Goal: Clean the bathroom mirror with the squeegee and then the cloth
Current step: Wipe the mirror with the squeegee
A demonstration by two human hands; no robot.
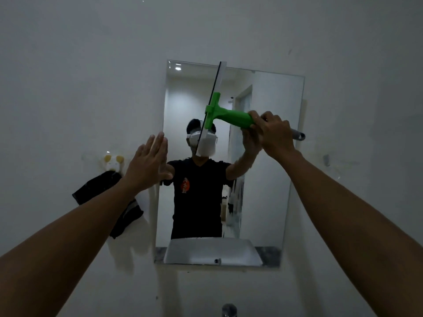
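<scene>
A frameless rectangular mirror (pixel 272 156) hangs on the white wall. My right hand (pixel 273 133) grips the green handle of a squeegee (pixel 229 116). Its long white blade stands nearly upright against the glass, from the mirror's top edge down to mid-height, left of centre. My left hand (pixel 148 161) is flat, fingers together, pressed at the mirror's left edge. A dark cloth (pixel 100 186) hangs on a wall hook left of the mirror, partly hidden behind my left forearm.
A small yellow-and-white hook (pixel 113 163) holds the cloth on the wall. Below the mirror, at the bottom edge of the view, is the top of a tap (pixel 229 310). The mirror reflects a sink and a doorway.
</scene>
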